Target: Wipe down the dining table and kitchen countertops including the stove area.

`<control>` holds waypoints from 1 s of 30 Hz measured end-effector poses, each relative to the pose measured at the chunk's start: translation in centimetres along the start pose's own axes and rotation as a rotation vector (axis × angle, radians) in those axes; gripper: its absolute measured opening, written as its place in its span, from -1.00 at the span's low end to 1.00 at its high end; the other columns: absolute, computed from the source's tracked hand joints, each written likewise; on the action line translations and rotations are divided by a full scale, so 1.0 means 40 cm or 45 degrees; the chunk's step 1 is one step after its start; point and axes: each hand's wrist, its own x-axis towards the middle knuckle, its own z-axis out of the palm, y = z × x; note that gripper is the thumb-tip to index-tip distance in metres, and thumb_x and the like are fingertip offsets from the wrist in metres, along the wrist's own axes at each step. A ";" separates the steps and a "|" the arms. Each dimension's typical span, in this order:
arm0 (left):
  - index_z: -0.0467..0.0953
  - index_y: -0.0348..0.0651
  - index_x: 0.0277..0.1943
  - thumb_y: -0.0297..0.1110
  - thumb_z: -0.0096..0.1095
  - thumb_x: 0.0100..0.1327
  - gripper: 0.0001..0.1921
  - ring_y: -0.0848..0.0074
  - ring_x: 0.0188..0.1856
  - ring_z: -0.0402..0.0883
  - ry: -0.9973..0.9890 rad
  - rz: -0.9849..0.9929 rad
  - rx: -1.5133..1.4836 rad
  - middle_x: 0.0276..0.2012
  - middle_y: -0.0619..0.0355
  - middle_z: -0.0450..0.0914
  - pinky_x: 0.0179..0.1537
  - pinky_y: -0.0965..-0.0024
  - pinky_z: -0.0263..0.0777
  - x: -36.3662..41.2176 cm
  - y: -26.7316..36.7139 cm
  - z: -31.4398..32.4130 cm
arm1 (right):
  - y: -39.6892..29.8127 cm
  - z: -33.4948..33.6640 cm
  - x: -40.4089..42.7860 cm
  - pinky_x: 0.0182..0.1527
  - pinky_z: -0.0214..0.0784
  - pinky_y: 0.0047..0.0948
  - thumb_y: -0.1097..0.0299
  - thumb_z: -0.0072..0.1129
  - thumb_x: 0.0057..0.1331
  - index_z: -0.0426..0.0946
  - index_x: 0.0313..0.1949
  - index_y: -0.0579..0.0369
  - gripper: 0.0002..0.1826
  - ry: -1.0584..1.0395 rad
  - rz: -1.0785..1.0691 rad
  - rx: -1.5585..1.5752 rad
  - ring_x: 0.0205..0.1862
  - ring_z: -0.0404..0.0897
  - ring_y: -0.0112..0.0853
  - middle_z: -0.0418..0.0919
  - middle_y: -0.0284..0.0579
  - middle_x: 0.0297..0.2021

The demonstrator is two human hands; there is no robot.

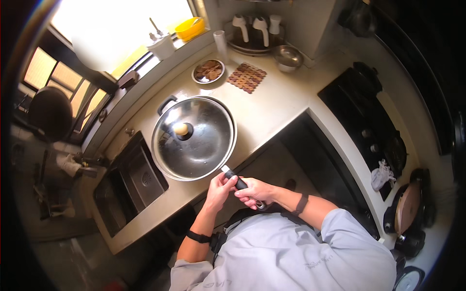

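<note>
A large wok (236, 136) with a domed lid (196, 152) on it stands on the countertop, close to the sink. The lid is see-through and has a pale round knob (181, 129). From the wok's near side a long black handle (238, 182) points towards me, and a small black loop handle is on its far side. My right hand (255, 192) is closed around the long handle. My left hand (219, 191) touches the same handle nearer the wok, thumb and fingers at its side.
Behind the wok are a bowl of brown food pieces (208, 71), a wooden trivet (247, 78), a metal bowl (288, 58) and a tray of containers (251, 49). The sink (134, 182) lies left, a black stove (356, 109) right. A yellow bowl (190, 29) is on the windowsill.
</note>
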 end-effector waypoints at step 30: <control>0.52 -0.26 0.03 -0.25 0.13 0.42 -0.73 0.41 -0.25 0.64 0.331 -0.922 0.445 -0.23 0.05 0.66 -0.25 0.42 0.48 -0.066 -0.354 -0.064 | 0.360 -0.826 -1.119 0.45 -0.04 -0.02 0.10 0.26 0.22 0.34 0.29 0.09 -0.31 3.146 -0.114 -1.193 0.46 0.07 0.02 0.18 0.11 0.38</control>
